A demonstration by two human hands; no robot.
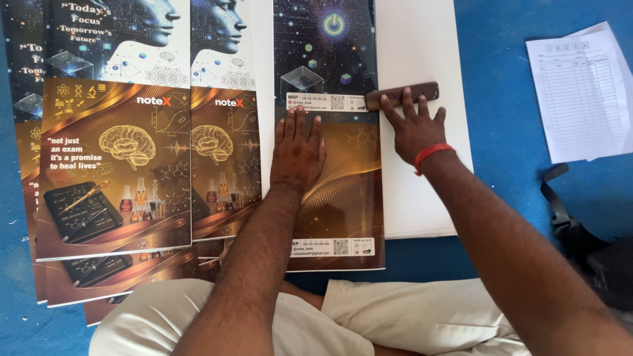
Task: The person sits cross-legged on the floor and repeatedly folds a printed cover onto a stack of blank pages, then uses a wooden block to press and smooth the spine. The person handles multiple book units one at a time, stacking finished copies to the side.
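- The printed cover sheet point(330, 132) lies flat in the middle of the blue floor point(501, 99), dark and starry at its far end, golden-brown nearer the person, its right edge resting over a stack of white sheets point(422, 165).
- The left hand point(298, 155) is spread flat on that cover, palm down, fingers straight and together, gripping nothing, just pressing on the golden part near the middle.
- The right hand point(412, 128) is also open, fingers fanned, with the fingertips resting on a dark brown bar point(402, 95); a red band sits at the wrist.
- That bar lies crosswise at the cover's right edge, half on the cover, half on the white stack.
- To the left, overlapping glossy covers point(112, 165) with brain and flask artwork fan out toward the floor's left edge.
- At the far right, a white printed form point(580, 92) lies on the floor, well apart from the hands.
- Just below it, a black strap point(560, 204) curls by the right edge.
- The person's light trousers point(395, 316) fill the near edge.
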